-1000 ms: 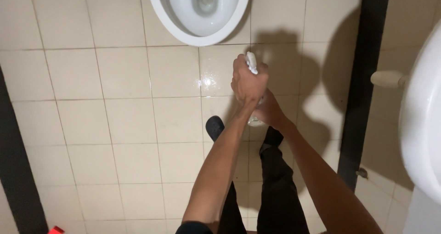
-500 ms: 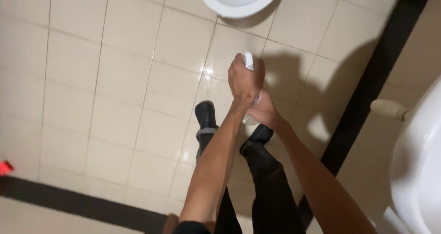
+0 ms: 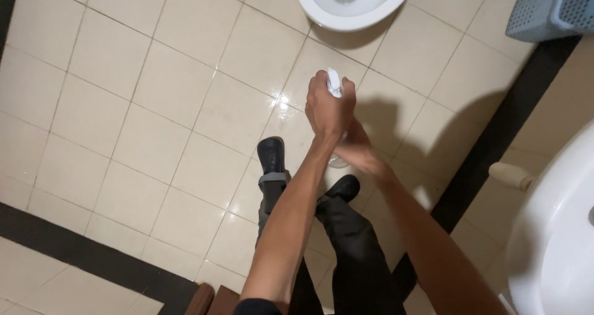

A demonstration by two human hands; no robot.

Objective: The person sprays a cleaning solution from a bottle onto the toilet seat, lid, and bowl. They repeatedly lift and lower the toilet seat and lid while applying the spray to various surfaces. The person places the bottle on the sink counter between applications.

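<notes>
A floor (image 3: 124,117) of pale square tiles, crossed by dark bands, fills most of the head view. At the right edge part of a large white basin (image 3: 557,241) is seen, and at the top the front of a white toilet bowl (image 3: 352,6) with water in it. A grey slotted basket (image 3: 550,9) is set on the floor in the upper right corner, well apart from the hands. Two legs in dark trousers (image 3: 352,247) are seen below the arms, ending in black shoes (image 3: 271,154) planted on the tiles.

Both arms are stretched forward over the floor, and the hands are brought together in the middle of the view, between the shoes and the toilet bowl. A small spray bottle (image 3: 335,83) is held there. Its long axis is kept roughly upright, so that it is seen almost end on: the white nozzle head shows above the left hand (image 3: 328,108), and a clear rounded base shows just below the wrists. The left hand is the upper and nearer one; its fingers are closed around the neck of the bottle under the nozzle. The right hand (image 3: 357,154) is placed lower, against the bottle's body, its fingers wrapped from the far side and partly hidden by the left wrist. The nozzle is pointed away from the person, toward the toilet bowl.
</notes>
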